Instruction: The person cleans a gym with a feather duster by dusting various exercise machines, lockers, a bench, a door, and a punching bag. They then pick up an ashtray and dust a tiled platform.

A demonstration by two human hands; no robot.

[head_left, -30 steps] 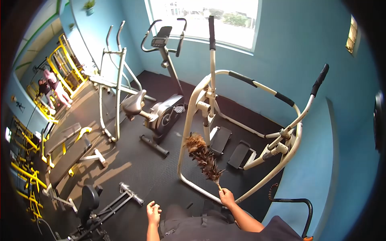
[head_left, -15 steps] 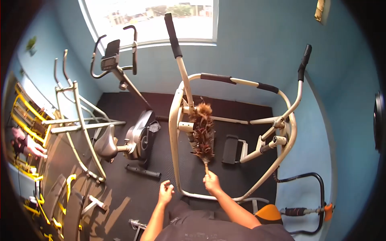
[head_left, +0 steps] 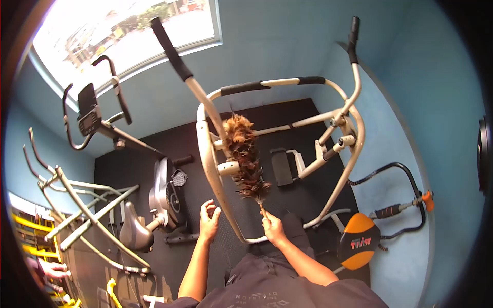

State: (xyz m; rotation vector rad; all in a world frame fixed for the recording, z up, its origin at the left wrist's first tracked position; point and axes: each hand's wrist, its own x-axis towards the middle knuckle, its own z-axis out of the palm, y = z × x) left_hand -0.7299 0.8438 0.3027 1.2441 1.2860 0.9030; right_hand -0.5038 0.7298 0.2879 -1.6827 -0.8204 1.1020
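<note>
My right hand (head_left: 273, 229) is closed around the short handle of a brown feather duster (head_left: 244, 156), held in front of me. Its feathers overlap the left side of a cream-coloured exercise machine (head_left: 206, 154), and they seem to touch the frame near the foot of its long lever. My left hand (head_left: 209, 220) is raised just left of the machine's lower frame, fingers partly curled and apart, with nothing in it. The duster's feathers hide one of the machine's pedals or whatever lies behind them.
An exercise bike (head_left: 167, 197) and a cream frame machine (head_left: 82, 215) stand to the left. An orange and black seat (head_left: 359, 241) is close on my right. Another person's hand (head_left: 54, 269) shows at the lower left. A window (head_left: 128, 36) is behind.
My view has turned and tilted, so the machines sit further left and slanted. The duster stays in my right hand at the machine's left side. My left hand remains empty.
</note>
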